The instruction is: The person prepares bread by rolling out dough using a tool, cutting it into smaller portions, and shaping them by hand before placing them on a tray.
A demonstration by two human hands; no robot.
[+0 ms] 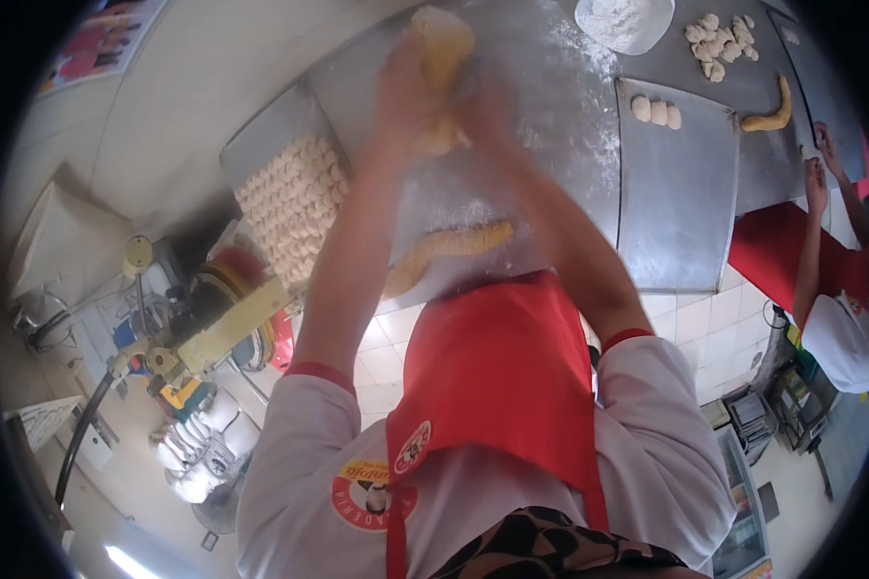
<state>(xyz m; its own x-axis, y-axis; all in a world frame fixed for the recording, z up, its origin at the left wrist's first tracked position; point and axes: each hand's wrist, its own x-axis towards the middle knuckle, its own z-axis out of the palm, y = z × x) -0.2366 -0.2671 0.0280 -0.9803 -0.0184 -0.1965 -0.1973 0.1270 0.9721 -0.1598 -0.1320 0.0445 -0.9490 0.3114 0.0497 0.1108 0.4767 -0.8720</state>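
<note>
A floury piece of yellow dough (446, 46) lies at the far side of the metal table, its near end reaching back between my hands. My left hand (406, 95) is at its left side and my right hand (485, 114) is close to its right side. Motion smears both hands, so the fingers cannot be made out. Nearer to me, a long flour-dusted strip of yellow dough (454, 243) lies along the table's front edge, below my forearms.
On the left, a metal tray (261, 125) carries rows of small dough pieces. Another tray (676, 212) at right holds three dough balls (657, 112). Beyond stand a flour bowl (626, 23), a dough pile (719, 43) and a curved dough strip (777, 108). A co-worker's hands (817, 159) work at far right.
</note>
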